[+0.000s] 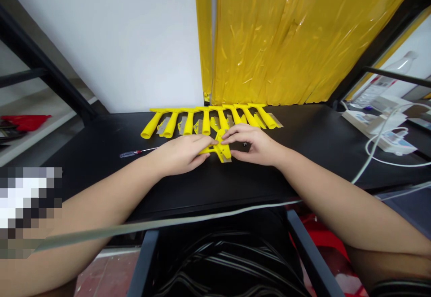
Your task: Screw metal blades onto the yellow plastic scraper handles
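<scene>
One bottle (384, 81), contents unclear, hands (183, 154) (253, 144) on yellow scraper (223, 150)

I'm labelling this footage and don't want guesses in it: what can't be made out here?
All in the head view:
- Handle end of the yellow plastic scraper: covered by the left hand.
- Tip of the screwdriver with a clear handle: hidden behind the left hand and forearm.
- Small dark pieces by the right hand: too small to identify.
- Print on the clear plastic bottle: blurred.
</scene>
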`<action>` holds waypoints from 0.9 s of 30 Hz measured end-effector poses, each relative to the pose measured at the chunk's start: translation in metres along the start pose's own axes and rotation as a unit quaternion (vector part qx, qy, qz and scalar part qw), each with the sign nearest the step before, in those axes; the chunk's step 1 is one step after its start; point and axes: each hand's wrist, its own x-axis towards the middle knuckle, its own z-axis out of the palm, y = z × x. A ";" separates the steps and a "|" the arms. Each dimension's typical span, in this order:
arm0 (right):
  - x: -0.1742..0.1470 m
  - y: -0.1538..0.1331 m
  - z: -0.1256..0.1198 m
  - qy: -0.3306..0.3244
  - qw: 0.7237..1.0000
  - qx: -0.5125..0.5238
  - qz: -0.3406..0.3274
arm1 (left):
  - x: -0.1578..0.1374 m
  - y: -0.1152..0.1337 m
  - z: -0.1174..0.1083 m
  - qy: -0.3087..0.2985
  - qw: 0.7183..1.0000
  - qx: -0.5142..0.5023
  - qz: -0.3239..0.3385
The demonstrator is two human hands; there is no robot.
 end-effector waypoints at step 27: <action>0.000 0.000 0.004 0.072 0.996 -0.008 0.056 | 0.000 -0.006 0.001 0.037 0.997 0.034 0.064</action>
